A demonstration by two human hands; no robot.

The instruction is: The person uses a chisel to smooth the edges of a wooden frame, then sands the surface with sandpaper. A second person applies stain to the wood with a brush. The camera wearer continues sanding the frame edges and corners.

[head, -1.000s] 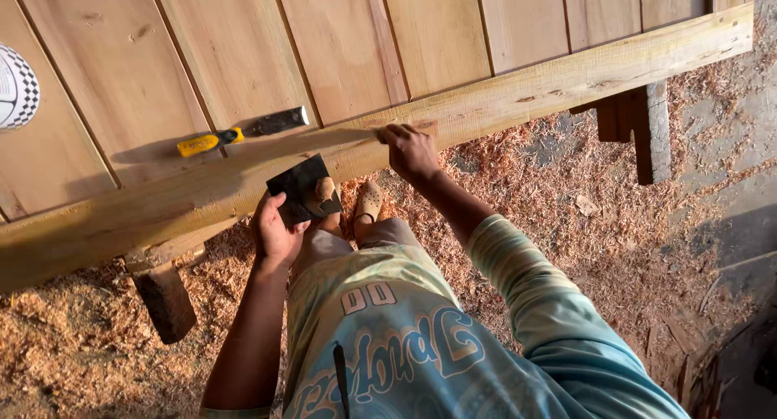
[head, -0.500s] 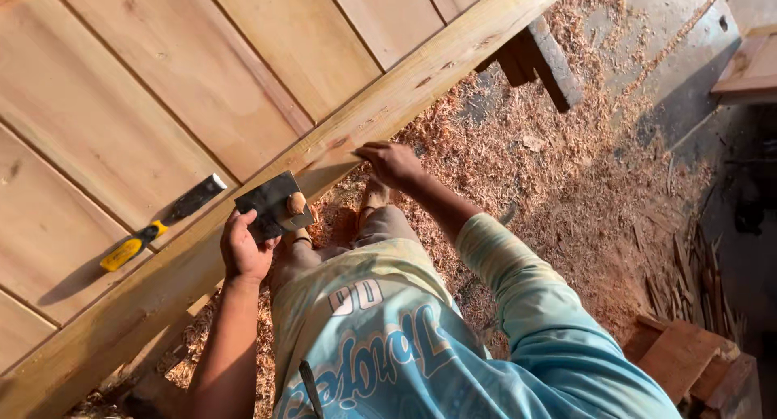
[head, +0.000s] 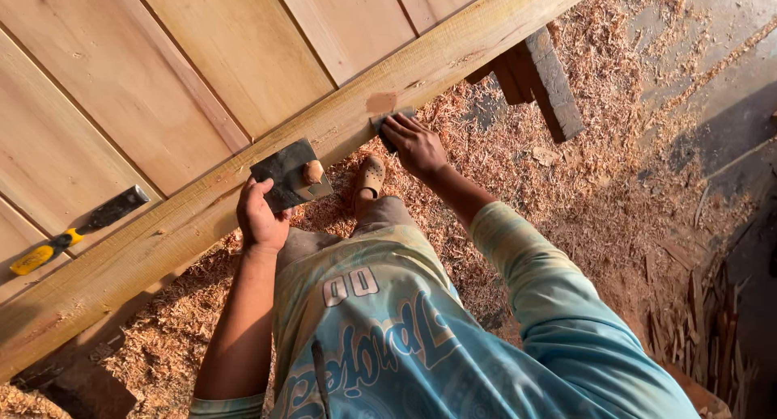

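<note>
Across the upper left, a broad panel of pale wooden boards (head: 162,79); along its near edge, corner to corner, a long timber beam (head: 146,257), propped on a dark trestle leg (head: 550,79) over a floor deep in wood shavings (head: 615,209). Below, seen from above, a pale blue printed shirt and one sandalled foot (head: 371,176) planted beside the beam. Left hand (head: 261,221) raised against the beam's face, fingers closed on the lower edge of a dark square plate (head: 283,172) with a brown lump (head: 312,172) on top, perhaps paste, too small to tell. Right hand (head: 414,144) farther along, fingers together and pressed flat on a small dark pad or blade (head: 387,128) at the beam's near edge, just under a reddish patch (head: 380,102) on the wood. Far left on the boards, well apart from both hands, a yellow-handled chisel (head: 77,229). By the look of it, a stiff, thin, light plate, easy in one hand, best held by an edge and kept level, clear of the lump; the pad likely thin and needing flat pressure from the fingertips. Against half a second earlier: view swung a little, right hand shifted farther along the beam, reddish patch newly in sight, plate lifted higher against the timber, chisel unmoved on the boards.
</note>
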